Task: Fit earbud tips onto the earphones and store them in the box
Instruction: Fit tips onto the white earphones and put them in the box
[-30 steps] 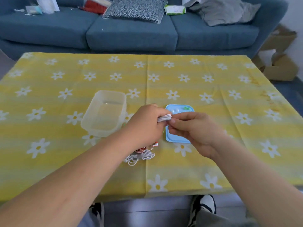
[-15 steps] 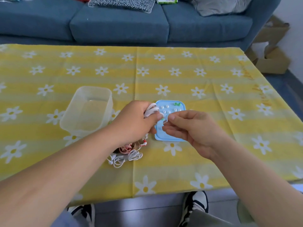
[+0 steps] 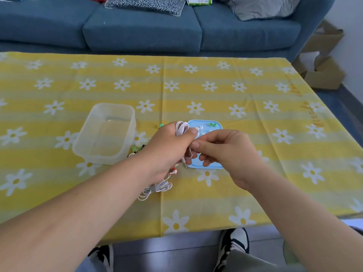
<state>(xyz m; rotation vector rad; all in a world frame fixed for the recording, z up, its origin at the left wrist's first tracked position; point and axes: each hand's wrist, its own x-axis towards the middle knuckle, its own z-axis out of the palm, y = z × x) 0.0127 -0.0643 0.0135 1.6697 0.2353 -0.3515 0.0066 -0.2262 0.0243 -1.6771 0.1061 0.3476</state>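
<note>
My left hand (image 3: 167,148) grips a coiled white earphone cable (image 3: 181,128), with its plug hanging below the fist. My right hand (image 3: 225,152) meets it fingertip to fingertip and pinches something small there; what it is I cannot make out. Both hands hover over a light blue lid (image 3: 214,124) that carries several white earbud tips (image 3: 199,128) and two green tips (image 3: 213,124). A clear plastic box (image 3: 106,132) stands open and empty to the left. More earphones, white (image 3: 157,190) and red (image 3: 173,170), lie in a heap below my left hand.
The table wears a yellow cloth with white daisies (image 3: 216,91). A blue sofa (image 3: 141,30) with cushions stands behind it. Cardboard boxes (image 3: 324,69) sit on the floor at the right. My shoes (image 3: 233,244) show under the table's front edge.
The camera has tilted down and nearer. My left hand turned the coil so its loops stick up, and the plug now dangles below. My right hand stays at the left hand's fingertips.
</note>
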